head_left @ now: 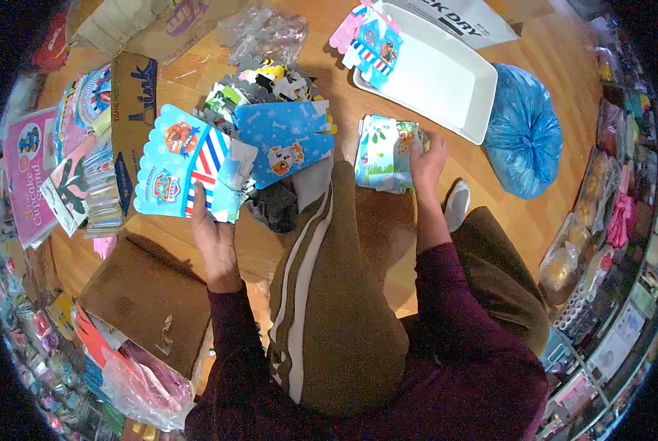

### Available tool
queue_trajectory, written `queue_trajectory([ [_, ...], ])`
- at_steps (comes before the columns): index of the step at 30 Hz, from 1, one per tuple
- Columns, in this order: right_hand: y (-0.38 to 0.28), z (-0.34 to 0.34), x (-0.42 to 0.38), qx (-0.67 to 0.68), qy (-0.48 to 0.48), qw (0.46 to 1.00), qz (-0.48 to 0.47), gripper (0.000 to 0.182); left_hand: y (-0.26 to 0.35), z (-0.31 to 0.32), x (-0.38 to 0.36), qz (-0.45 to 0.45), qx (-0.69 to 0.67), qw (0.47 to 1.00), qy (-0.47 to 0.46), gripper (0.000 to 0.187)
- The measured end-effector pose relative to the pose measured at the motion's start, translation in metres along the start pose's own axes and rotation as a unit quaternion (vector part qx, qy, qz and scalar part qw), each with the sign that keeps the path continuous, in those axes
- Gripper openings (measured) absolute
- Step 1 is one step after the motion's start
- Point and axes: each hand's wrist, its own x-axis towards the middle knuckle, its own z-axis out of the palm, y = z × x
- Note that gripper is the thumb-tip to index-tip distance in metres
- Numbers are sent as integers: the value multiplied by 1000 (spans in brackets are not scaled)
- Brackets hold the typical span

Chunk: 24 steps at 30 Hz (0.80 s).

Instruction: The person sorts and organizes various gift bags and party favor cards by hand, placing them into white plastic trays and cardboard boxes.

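My left hand (pixel 216 248) is closed on several flat blue popcorn boxes (pixel 178 165) with scalloped tops, cartoon dogs and red, white and blue stripes, fanned slightly. Beside them lies another blue popcorn box (pixel 283 140) with a puppy print, resting on a pile of loose paper pieces (pixel 270 84). At the right edge of a stack of flat printed paper boxes (pixel 385 156) with leaf and grass pictures, my right hand (pixel 429 162) has its fingers bent around the side. Its fingertips are partly hard to make out.
A white tray (pixel 446 81) holds a few flat boxes (pixel 373 48) at one end, with a tied blue bag (pixel 521 132) beside it. At left are a cardboard carton (pixel 134 110), a pink cupcake-stand pack (pixel 31 176) and a brown box (pixel 149 298). Packaged goods line the right shelves.
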Motion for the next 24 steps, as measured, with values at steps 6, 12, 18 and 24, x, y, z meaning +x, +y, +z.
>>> queue_trajectory([
  [6,-97,28,57,157,39,979,-127,61,0,2,-3,-21,9,1000,-15,30],
  [12,-149,63,96,138,-68,988,-15,83,1,4,-5,-3,22,1000,-6,31],
  [18,-135,86,101,120,-101,988,7,88,3,0,0,-6,40,999,4,32],
  [24,-136,60,102,171,-133,976,-29,80,4,1,-4,-26,22,999,-11,32],
])
